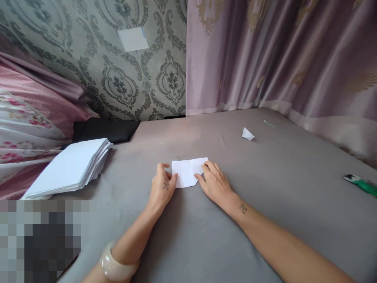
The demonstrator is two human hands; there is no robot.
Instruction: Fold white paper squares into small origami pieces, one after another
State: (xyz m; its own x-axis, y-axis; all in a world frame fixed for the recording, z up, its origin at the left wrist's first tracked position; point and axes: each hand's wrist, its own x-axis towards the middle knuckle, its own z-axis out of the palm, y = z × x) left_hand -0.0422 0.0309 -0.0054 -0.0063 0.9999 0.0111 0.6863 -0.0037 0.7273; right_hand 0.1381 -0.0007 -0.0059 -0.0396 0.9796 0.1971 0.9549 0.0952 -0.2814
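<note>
A small white sheet of paper (186, 173) lies between my hands on the grey cloth surface (182, 224). Its lower right corner looks folded or cut at a slant, and a faint crease runs down near its middle. My left hand (164, 181) grips the left edge, with the thumb on top of the paper. At the right edge, my right hand (214, 179) pinches the paper between thumb and fingers, hiding part of that side.
To the left, a thick stack of white paper (70, 163) leans by a black flat case (108, 129). A small folded paper piece (247, 134) sits at the back right, with a thin pale stick (269, 124) beyond it. A green-handled tool (362, 184) lies far right. Curtains (241, 59) hang behind.
</note>
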